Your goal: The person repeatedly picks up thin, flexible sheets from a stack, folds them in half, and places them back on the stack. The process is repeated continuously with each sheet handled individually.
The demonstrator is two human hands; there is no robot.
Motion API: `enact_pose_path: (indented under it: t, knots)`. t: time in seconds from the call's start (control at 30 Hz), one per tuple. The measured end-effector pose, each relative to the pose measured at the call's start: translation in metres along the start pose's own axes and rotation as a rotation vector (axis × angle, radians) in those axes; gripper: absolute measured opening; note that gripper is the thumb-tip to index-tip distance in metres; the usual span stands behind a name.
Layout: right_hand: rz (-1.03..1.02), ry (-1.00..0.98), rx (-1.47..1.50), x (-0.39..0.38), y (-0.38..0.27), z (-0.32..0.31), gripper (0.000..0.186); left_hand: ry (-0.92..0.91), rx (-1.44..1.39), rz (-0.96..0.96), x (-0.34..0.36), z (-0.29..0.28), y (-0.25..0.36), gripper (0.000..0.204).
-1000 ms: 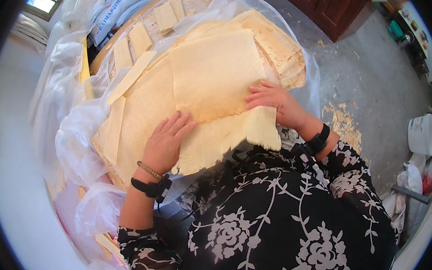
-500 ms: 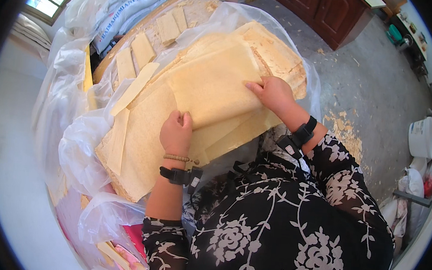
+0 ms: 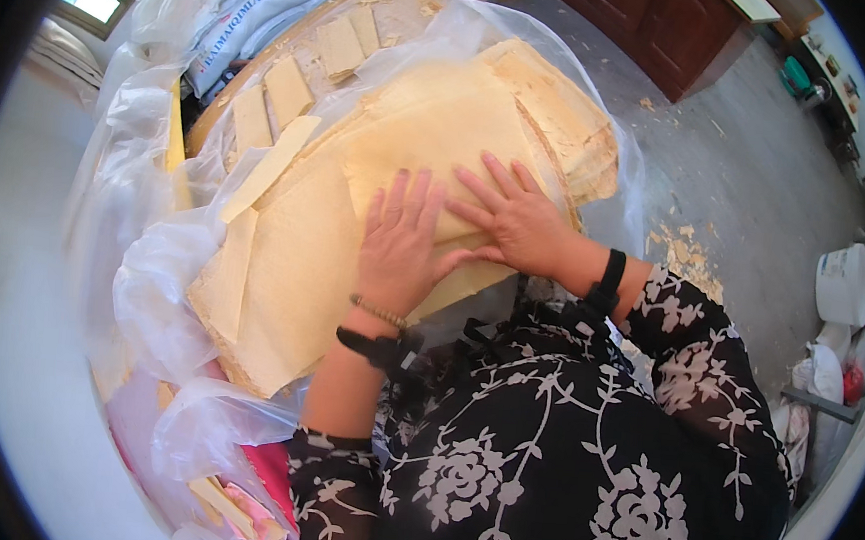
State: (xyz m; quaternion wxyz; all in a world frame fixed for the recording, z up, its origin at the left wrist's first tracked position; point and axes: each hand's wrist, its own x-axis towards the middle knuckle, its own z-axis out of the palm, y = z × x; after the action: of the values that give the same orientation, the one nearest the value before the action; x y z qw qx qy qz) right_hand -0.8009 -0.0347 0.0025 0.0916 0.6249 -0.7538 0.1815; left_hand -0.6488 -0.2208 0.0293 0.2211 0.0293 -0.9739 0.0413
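Nearest: black sheer sleeves w/ white floral pattern (image 3: 717, 365), then a black strap-type wristband (image 3: 607, 279) on the right wrist and another on the left, along w/ a brown beaded bracelet (image 3: 379, 311).

Left hand (image 3: 401, 243): palm down, fingers spread, flat on the thin pale-yellow rectangular top sheet (image 3: 438, 125) (material hard to tell, looks pliable). Right hand (image 3: 518, 224): also palm down, fingers fanned, on the same sheet, nearer its right side. Neither pinches anything; thumbs about meet, can't tell if touching.

Top sheet lies on a broad pale-yellow lower sheet (image 3: 297, 276), w/ layers beneath. Progress, judging by the lie: top sheet is down & mostly flat; its near edge, partly hidden under the hands, doesn't line up w/ the layers below, so that bit looks unfinished.

Around it: crumpled clear plastic sheeting (image 3: 161, 286) on the left, a long narrow pale-yellow strip (image 3: 269, 168) by the pile. Beyond: rough-edged yellow stack (image 3: 554, 108), short flat yellow pieces (image 3: 289, 91) on the brown wooden tabletop (image 3: 399, 2), blue-and-white sacks (image 3: 249, 31), dark reddish-brown wooden cabinet (image 3: 660, 35).
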Motion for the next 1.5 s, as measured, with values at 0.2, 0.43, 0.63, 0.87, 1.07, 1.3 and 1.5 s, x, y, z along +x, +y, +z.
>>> enact_pose_path:
  t: [0.2, 0.43, 0.63, 0.87, 1.07, 1.3, 1.5]
  knots:
    - [0.051, -0.104, 0.098, 0.004, 0.044, -0.033, 0.056, -0.243, -0.135, 0.02, 0.011, -0.009, -0.024, 0.061]
    - [0.543, -0.062, 1.085, 0.004, 0.076, -0.046, 0.02, -0.27, -1.093, -0.732, -0.028, -0.04, -0.075, 0.022]
    - [0.784, 0.054, 0.695, 0.047, 0.076, -0.012, 0.038, 0.007, -0.509, -0.87, -0.013, 0.017, -0.07, 0.033]
    - [0.742, 0.203, 0.053, 0.06, 0.054, -0.01, 0.046, -0.101, -0.095, -0.897, 0.013, 0.031, -0.049, 0.036]
    - [0.076, 0.006, -0.025, 0.053, 0.012, 0.005, 0.071, -0.138, 0.096, -0.591, 0.022, 0.017, -0.04, 0.044]
    - [0.085, -0.232, 0.079, 0.057, 0.025, -0.011, 0.078, -0.216, -0.123, 0.038, 0.011, 0.008, -0.05, 0.059]
    - [0.137, 0.125, 0.27, 0.066, 0.02, -0.051, 0.075, -0.18, -0.261, -0.131, 0.039, -0.003, -0.103, 0.035]
